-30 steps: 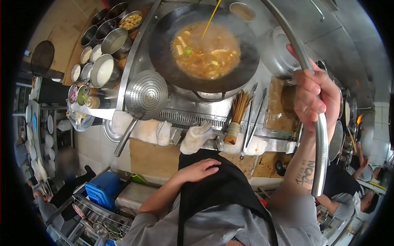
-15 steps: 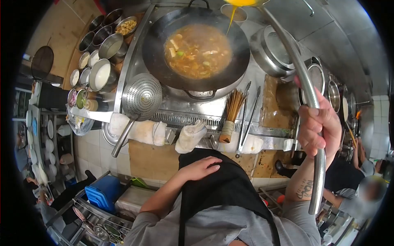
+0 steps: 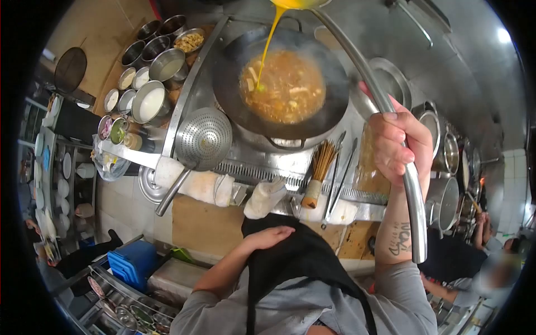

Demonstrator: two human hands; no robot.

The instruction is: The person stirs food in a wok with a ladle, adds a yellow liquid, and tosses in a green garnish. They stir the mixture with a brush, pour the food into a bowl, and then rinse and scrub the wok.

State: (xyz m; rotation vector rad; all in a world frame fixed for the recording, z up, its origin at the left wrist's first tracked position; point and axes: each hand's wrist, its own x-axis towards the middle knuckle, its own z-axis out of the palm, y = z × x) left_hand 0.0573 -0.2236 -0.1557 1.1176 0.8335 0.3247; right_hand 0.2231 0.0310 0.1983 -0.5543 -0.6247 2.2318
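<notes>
My right hand [image 3: 401,139] is wrapped round the long metal handle of a ladle [image 3: 357,50], raised over the right side of the stove. From the ladle's bowl at the top edge, a stream of yellow liquid [image 3: 271,39] falls into a black wok [image 3: 335,103]. Reddish-brown soup with pale and green pieces [image 3: 290,92] steams inside it. My left hand [image 3: 272,238] rests on the black apron [image 3: 296,257] at my waist, fingers stretched out, holding nothing.
A perforated strainer [image 3: 204,138] lies left of the wok. Folded cloths [image 3: 265,198], a bamboo brush [image 3: 321,173] and tongs [image 3: 343,178] line the front edge. Bowls [image 3: 151,103] stand at left, pots [image 3: 444,201] at right. Another person [image 3: 458,251] is at far right.
My right hand and the ladle have moved left. The yellow stream has thickened and now falls toward the soup's left part. My left hand still lies on the apron.
</notes>
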